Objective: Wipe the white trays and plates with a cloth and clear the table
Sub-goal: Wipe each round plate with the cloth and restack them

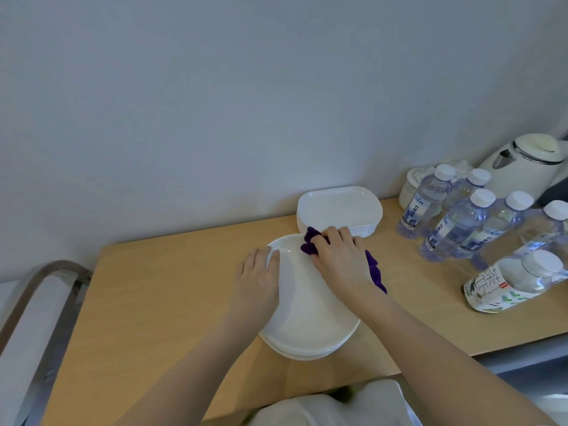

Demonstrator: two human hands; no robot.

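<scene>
A short stack of white oval plates [310,327] lies in the middle of the wooden table [159,302]. My left hand [256,278] holds the top plate's left rim, thumb over the edge. My right hand [341,256] presses a purple cloth [312,241] onto the far end of that plate; part of the cloth trails out under my wrist on the right. Behind them, against the wall, stands a stack of white rectangular trays [338,207].
Several water bottles [455,226] crowd the right side of the table, with a tea carton [498,287] lying in front and a white kettle [528,164] and a white cup [413,186] behind. A chair frame [37,302] stands at the left.
</scene>
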